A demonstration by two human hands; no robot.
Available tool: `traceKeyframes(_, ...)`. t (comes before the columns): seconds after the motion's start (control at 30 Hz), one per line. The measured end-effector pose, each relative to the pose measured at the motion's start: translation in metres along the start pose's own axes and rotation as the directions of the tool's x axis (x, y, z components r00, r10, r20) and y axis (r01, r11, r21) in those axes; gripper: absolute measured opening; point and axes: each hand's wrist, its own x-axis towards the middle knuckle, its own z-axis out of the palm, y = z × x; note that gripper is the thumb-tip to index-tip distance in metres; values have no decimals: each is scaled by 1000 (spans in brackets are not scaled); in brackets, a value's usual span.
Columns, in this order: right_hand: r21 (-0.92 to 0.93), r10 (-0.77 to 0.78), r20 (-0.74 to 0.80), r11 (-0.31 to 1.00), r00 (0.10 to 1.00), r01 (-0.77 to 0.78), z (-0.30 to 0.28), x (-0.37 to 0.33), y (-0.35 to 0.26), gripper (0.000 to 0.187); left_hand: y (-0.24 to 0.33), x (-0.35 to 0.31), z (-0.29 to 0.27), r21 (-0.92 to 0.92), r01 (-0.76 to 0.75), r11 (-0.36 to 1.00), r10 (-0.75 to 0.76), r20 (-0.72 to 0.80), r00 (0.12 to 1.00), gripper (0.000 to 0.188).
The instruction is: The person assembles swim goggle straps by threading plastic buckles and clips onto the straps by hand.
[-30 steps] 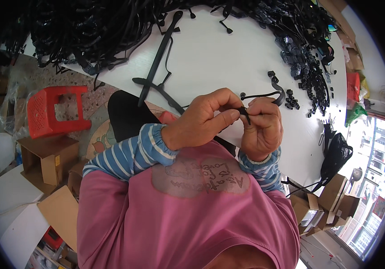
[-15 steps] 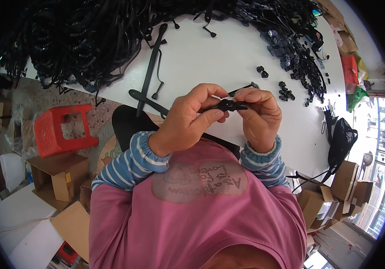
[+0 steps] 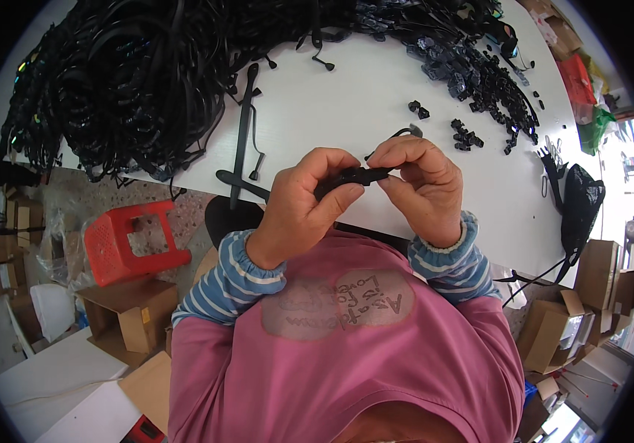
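Above the table's near edge, my left hand [image 3: 303,207] pinches a black strap with a small plastic fitting [image 3: 357,176] between thumb and fingers. My right hand [image 3: 429,186] closes on the other end of the same piece, thumb below and fingertips above. Its exact kind is partly hidden by my fingers. A thin dark cord with a grey-black end [image 3: 415,131] shows just beyond my right fingers. Left of my hands, a long black strap [image 3: 242,140] lies on the white table [image 3: 317,103], crossing another strap [image 3: 232,179] near the edge.
A large heap of black straps [image 3: 132,88] covers the far left. Small black plastic parts [image 3: 498,96] spread at the far right, with little clusters [image 3: 466,136] nearer. A black mesh bag [image 3: 581,203] hangs at the right edge. A red stool [image 3: 110,251] and cardboard boxes [image 3: 143,325] stand left.
The view has shifted, so the stool and boxes sit differently in it. Both hands stay on the black strap; its fitting now lies straighter between them, and my right fingers have shifted slightly.
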Motion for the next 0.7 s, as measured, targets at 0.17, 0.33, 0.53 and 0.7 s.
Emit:
traceKeyframes(0.17, -242, -192, -31, 954, 981, 179, -4, -1, 0, 24, 12, 2, 9, 188, -5, 982, 8, -14, 1000, 18)
traceKeyframes(0.33, -351, -319, -18, 889, 948, 293, -13, 0, -6, 24, 11, -1, 15, 260, -82, 962, 91, -24, 996, 16)
traceKeyframes(0.53, -466, -357, 61, 816, 932, 343, -14, 2, -14, 24, 5, 3, 13, 177, -78, 981, 81, -9, 997, 17)
traceKeyframes(0.7, -517, -552, 220, 633, 804, 576, -17, 1, -13, 25, 14, 10, 3, -154, 219, 963, -193, 170, 966, 17)
